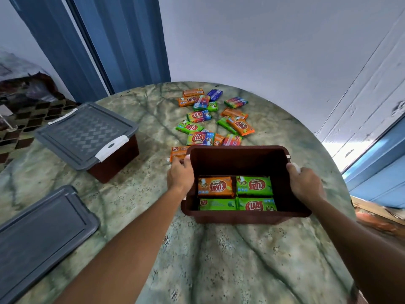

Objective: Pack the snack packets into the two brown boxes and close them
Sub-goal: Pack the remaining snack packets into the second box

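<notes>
Open brown box [241, 159], four packets [235, 193] inside: left hand [180, 175] and right hand [305, 183], arms outstretched, each grip grasping a side rim.

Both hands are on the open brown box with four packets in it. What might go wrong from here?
1. The left hand and right hand grip opposite rims of the open brown plastic box; shifting it may nudge the orange snack packet lying beside its far left corner.
2. The loose pile of colourful snack packets lies beyond the box; pushing forward could scatter it.
3. The loose grey plastic lid sits near the table's left edge and may get knocked off.
</notes>
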### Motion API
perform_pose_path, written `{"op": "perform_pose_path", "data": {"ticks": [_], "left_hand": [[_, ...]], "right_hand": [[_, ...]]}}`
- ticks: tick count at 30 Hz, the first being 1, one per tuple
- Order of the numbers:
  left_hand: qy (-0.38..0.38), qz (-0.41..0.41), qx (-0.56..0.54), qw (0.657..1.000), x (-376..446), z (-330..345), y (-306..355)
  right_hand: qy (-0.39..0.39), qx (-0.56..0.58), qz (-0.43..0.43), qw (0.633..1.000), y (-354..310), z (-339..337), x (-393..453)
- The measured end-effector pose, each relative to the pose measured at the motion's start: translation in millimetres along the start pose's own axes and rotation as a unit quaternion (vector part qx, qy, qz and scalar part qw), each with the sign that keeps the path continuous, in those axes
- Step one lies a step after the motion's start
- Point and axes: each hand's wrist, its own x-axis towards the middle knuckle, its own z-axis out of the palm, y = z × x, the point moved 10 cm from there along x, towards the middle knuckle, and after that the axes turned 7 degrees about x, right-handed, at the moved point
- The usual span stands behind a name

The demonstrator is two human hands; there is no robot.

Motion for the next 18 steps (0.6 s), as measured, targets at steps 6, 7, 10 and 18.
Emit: {"op": "perform_pose_path", "data": {"ticks": [6, 7, 10, 18], "left_hand": [[0.015, 0.014, -0.002, 1.0, -0.6, -0.5, 3.1], [0.016, 0.02, -0.003, 1.0, -1.5, -2.1, 0.0], [-0.002, 0.043, -0.001, 0.999, 6.3, 5.1, -3.2], [-0.078, 0.126, 0.098, 0.984, 117.5, 0.2, 25.3]], "right_hand": [[0.014, -0.015, -0.083, 0.996, -17.8, -8.1, -8.2], [0.001, -0.012, -0.11, 0.994, -21.6, -4.7, -13.4], [-0.054, 0.007, -0.151, 0.987, -20.0, 7.6, -8.6], [-0.13, -0.014, -0.312, 0.941, -124.6, 1.6, 97.1]]}}
